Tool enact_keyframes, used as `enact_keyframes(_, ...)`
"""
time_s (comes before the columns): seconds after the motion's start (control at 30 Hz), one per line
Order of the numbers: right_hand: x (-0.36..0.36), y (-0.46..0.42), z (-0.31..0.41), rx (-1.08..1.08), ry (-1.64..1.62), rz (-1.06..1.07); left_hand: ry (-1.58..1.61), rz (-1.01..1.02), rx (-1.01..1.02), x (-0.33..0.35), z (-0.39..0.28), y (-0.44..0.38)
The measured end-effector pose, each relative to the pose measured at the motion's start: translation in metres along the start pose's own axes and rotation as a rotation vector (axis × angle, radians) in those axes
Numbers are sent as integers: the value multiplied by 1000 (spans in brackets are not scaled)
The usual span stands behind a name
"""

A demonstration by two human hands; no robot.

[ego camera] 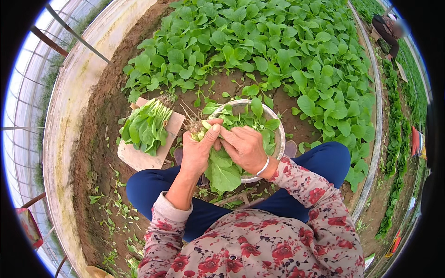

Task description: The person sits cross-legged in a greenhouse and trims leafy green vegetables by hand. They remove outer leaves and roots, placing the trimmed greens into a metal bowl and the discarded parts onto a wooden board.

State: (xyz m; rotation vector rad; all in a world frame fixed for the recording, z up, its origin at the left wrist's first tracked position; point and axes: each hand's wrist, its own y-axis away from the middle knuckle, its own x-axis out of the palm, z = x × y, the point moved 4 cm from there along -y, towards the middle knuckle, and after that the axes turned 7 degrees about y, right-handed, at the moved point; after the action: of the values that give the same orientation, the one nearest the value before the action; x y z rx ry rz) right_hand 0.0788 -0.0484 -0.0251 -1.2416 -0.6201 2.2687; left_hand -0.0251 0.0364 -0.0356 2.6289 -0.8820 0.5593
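Note:
My left hand (199,150) is closed around a small bunch of leafy green plants (222,172), their pale stems and soil-covered roots sticking out at its upper left. Close against it, my right hand (242,147) touches the bunch with thumb and forefinger; whether it grips a stem is hard to tell. Both hands are over the left side of a round metal basin (282,139) with loose leafy greens (269,133) in it. To the left, a stacked bundle of the same greens (147,127), roots up, lies on a wooden board (153,161).
Dense leafy greens (243,38) grow in the soil ahead and to the right. A pale low wall (69,114) curves along the left. Small plants (114,208) are scattered on the soil. Another person (387,31) is far off at the upper right, beyond a narrow border (377,139).

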Motion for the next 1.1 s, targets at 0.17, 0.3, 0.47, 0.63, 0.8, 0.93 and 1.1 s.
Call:
enact_keyframes(0.17,6,1,8,-71,58,25,-23,-61,-1,-9,-5,4)
enact_keyframes(0.3,8,-13,1,-146,-103,64,-260,-89,57,-14,-21,9)
enact_keyframes(0.47,30,-3,-140,583,-275,-17,-484,-161,333,-22,-72,10)
enact_keyframes(0.63,112,47,-155,718,-387,353,-610,-224,551,-37,-97,16)
enact_keyframes(0.8,199,46,-120,408,-43,408,-416,-337,641,-52,-113,28)
enact_keyframes(0.93,235,38,-125,494,301,577,-410,-445,596,-65,-115,35)
enact_keyframes(1.1,241,50,-154,615,435,649,-376,-484,535,-60,-112,31)
